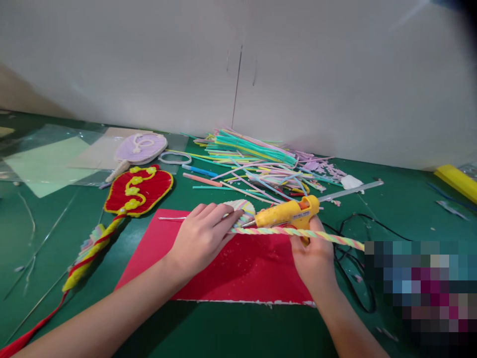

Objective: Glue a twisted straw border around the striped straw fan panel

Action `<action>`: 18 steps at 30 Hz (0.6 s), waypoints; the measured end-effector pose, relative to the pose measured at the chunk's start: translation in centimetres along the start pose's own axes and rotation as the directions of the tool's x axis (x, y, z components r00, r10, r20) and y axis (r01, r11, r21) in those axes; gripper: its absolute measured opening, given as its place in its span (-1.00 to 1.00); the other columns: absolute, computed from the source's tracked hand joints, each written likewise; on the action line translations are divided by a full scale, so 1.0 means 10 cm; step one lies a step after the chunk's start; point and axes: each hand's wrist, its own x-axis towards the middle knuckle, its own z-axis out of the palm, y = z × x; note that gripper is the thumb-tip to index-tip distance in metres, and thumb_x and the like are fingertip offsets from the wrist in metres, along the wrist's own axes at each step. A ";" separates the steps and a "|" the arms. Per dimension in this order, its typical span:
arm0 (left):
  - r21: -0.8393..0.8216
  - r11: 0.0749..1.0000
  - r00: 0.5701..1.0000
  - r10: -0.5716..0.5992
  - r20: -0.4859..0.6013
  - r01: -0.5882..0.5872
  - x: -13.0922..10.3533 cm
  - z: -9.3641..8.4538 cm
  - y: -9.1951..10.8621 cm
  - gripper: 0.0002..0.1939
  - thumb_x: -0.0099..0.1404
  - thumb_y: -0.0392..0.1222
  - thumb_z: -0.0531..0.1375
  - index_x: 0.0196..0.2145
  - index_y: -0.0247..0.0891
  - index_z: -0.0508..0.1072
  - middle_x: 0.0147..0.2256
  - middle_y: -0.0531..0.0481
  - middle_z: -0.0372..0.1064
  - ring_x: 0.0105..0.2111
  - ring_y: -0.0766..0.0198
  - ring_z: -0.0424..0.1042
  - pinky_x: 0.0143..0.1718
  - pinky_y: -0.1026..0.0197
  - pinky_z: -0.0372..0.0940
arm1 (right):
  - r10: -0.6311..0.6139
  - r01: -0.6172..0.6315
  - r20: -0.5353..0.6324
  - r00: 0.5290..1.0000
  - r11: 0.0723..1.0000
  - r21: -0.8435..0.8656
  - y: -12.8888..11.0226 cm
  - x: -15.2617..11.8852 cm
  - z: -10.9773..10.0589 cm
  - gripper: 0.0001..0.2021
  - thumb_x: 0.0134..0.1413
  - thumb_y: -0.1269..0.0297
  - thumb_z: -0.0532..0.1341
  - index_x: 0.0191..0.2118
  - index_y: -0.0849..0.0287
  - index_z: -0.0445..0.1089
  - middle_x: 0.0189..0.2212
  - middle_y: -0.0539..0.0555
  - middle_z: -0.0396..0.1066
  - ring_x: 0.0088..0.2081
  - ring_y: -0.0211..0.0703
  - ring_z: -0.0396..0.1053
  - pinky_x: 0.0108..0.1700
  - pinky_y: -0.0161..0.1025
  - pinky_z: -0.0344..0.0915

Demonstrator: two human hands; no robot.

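My right hand [315, 258] is wrapped round the handle of a yellow hot glue gun [278, 214], with a long clear glue stick [352, 191] poking out of its back. The nozzle points left, at a small pastel piece [238, 205] with a pale rounded edge. My left hand [204, 236] is closed on that piece, its fingertips partly hidden. A twisted pastel pipe-cleaner strand [290, 231] runs from the piece to the right, passing in front of the glue gun. Both hands are over a red sheet [238, 273].
A red and yellow pipe-cleaner fan [137, 191] and a lilac fan [141, 147] lie at left. Loose pastel pipe cleaners [253, 154] are heaped behind my hands. A black cord [367, 293] loops at right. A yellow object [456, 183] sits at far right, by the wall.
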 end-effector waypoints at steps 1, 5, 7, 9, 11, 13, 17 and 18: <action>0.003 1.000 1.000 0.000 -0.002 0.000 0.00 0.00 0.00 -0.68 0.42 -0.19 -0.03 -0.06 -0.35 0.44 -0.27 -0.11 0.45 -0.35 0.20 0.38 -0.43 0.16 0.17 | -0.008 0.008 -0.004 1.000 1.000 0.005 0.00 0.00 0.00 -0.51 0.02 0.30 0.09 0.13 0.16 0.19 -0.07 0.23 0.42 -0.07 0.11 0.41 -0.04 0.06 0.38; 0.015 1.000 1.000 0.001 -0.005 -0.001 0.00 0.00 0.00 -0.69 0.42 -0.19 -0.03 -0.06 -0.33 0.44 -0.27 -0.11 0.45 -0.35 0.22 0.38 -0.42 0.17 0.16 | -0.031 0.031 -0.015 0.999 0.999 0.014 0.00 -0.01 0.00 -0.49 0.02 0.31 0.10 0.15 0.13 0.20 -0.08 0.20 0.42 -0.07 0.09 0.41 -0.06 0.02 0.40; 0.018 1.000 1.000 0.001 0.001 -0.001 0.00 0.00 0.00 -0.68 0.42 -0.19 -0.04 -0.07 -0.32 0.44 -0.27 -0.11 0.45 -0.35 0.22 0.38 -0.41 0.18 0.16 | -0.030 0.030 -0.015 0.999 0.999 0.012 0.00 -0.01 0.00 -0.49 0.02 0.31 0.10 0.15 0.12 0.20 -0.08 0.19 0.42 -0.06 0.10 0.41 -0.07 0.02 0.40; 0.018 1.000 1.000 -0.001 0.006 0.001 0.00 0.00 0.00 -0.68 0.43 -0.19 -0.05 -0.07 -0.32 0.45 -0.27 -0.10 0.45 -0.35 0.23 0.38 -0.41 0.19 0.16 | -0.032 0.033 -0.014 0.999 0.999 0.010 -0.01 -0.01 0.00 -0.49 0.03 0.31 0.10 0.15 0.12 0.20 -0.08 0.20 0.42 -0.06 0.10 0.41 -0.06 0.03 0.40; 0.014 1.000 1.000 -0.001 0.003 0.001 0.00 0.00 0.00 -0.67 0.43 -0.18 -0.06 -0.07 -0.32 0.45 -0.27 -0.10 0.45 -0.35 0.23 0.38 -0.41 0.19 0.15 | -0.030 0.030 -0.024 0.999 1.000 -0.005 -0.01 -0.01 -0.01 -0.50 0.03 0.32 0.09 0.15 0.13 0.20 -0.09 0.21 0.42 -0.07 0.10 0.41 -0.05 0.04 0.39; 0.008 1.000 1.000 0.002 -0.004 -0.002 0.00 0.00 0.00 -0.66 0.43 -0.18 -0.05 -0.07 -0.34 0.45 -0.28 -0.11 0.44 -0.35 0.22 0.37 -0.41 0.18 0.15 | -0.023 0.022 -0.039 0.999 0.999 -0.025 -0.01 -0.01 -0.02 -0.51 0.04 0.31 0.10 0.14 0.16 0.21 -0.09 0.23 0.42 -0.08 0.11 0.41 -0.04 0.05 0.38; 0.000 1.000 1.000 0.007 -0.012 -0.007 0.00 0.00 0.00 -0.66 0.43 -0.18 -0.05 -0.07 -0.36 0.45 -0.28 -0.11 0.44 -0.35 0.21 0.37 -0.42 0.18 0.14 | -0.050 0.047 -0.057 0.997 0.997 -0.053 0.00 0.00 -0.03 -0.53 0.07 0.28 0.10 0.13 0.19 0.19 -0.10 0.23 0.42 -0.08 0.09 0.41 -0.03 0.04 0.38; 0.001 1.000 1.000 0.008 -0.012 -0.008 0.00 0.00 0.00 -0.66 0.43 -0.18 -0.05 -0.06 -0.36 0.45 -0.28 -0.11 0.44 -0.35 0.21 0.37 -0.42 0.18 0.14 | -0.067 0.063 -0.062 0.996 0.996 -0.064 0.00 0.00 -0.04 -0.54 0.08 0.29 0.10 0.13 0.19 0.19 -0.11 0.22 0.42 -0.07 0.08 0.41 -0.03 0.03 0.38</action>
